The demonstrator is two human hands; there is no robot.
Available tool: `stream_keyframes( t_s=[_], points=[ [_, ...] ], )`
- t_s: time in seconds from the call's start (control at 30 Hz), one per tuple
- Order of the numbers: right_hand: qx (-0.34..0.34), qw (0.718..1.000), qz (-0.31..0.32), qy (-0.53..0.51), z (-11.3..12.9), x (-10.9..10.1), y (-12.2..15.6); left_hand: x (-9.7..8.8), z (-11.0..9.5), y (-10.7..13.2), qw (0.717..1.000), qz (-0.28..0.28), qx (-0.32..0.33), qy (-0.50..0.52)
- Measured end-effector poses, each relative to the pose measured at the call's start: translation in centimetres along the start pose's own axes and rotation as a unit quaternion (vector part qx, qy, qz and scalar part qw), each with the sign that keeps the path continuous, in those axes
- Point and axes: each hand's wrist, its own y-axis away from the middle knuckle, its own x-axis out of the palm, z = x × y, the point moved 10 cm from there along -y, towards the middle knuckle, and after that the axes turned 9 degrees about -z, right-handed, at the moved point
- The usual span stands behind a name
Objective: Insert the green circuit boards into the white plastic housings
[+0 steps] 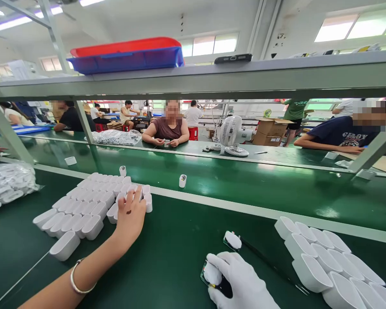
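Left hand [131, 213] bare, a bangle [78, 281] on the wrist, stretched forward over the near edge of a cluster of white plastic shells [83, 206] on the green bench [167, 257]; fingers spread and laid on the nearest shells, none visibly closed upon, so whether one is pinched cannot be told. Right hand [241, 281] in a white glove, low at the near edge, curled around a small dark part with a white pad [212, 274], thumb and fingers closed on it, pressed to the mat. Just beyond, a second small dark piece with a white top [232, 240] flat on the bench, a thin dark wire running from it to the right. Further right, a second row of white shells [321, 262], openings up, packed side by side. Two single small white units [182, 180] upright on the raised green strip behind. Opposite, across the bench, a seated person [167, 128] with forearms resting, beside a white desk fan [233, 135]. Overhead, a shelf with a blue tray [125, 60] under a red one.
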Motion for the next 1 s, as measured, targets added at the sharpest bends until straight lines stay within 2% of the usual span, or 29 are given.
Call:
stream_keyframes(
  t_s=[0.23,0.37,0.47,0.57,0.63,0.7,0.77,0.83,0.9,1.0],
  points=[
    [0.000,1.000,0.015,-0.021,0.1,0.4,0.2,1.3,-0.4,-0.2,0.999,0.018,0.004,0.039],
    [0.007,0.999,-0.016,-0.051,-0.1,0.2,0.2,1.1,-1.8,0.3,0.992,0.048,0.019,0.119],
    [0.036,0.996,-0.023,-0.084,-0.7,0.5,0.2,0.2,-3.9,1.3,0.962,0.077,0.023,0.262],
    [0.048,0.994,-0.032,-0.094,-1.2,0.6,0.2,-0.2,-6.1,3.0,0.899,0.118,0.007,0.421],
    [0.030,0.996,-0.036,-0.080,-1.2,0.4,0.1,0.2,-7.0,4.1,0.855,0.138,-0.032,0.499],
    [-0.002,0.997,-0.030,-0.068,-0.8,0.5,0.0,1.1,-7.2,5.0,0.828,0.148,-0.080,0.534],
    [-0.032,0.996,-0.045,-0.064,-0.6,0.3,-0.3,2.1,-7.5,5.5,0.813,0.167,-0.101,0.548],
    [-0.061,0.991,-0.098,-0.069,-0.3,-0.5,-0.6,2.5,-8.0,5.5,0.803,0.186,-0.090,0.560],
    [-0.100,0.979,-0.159,-0.083,0.4,-1.6,-0.6,2.0,-8.3,5.1,0.800,0.182,-0.062,0.569],
    [-0.168,0.951,-0.228,-0.121,1.9,-3.4,0.3,0.1,-8.8,4.6,0.810,0.143,0.003,0.568]
  ],
)
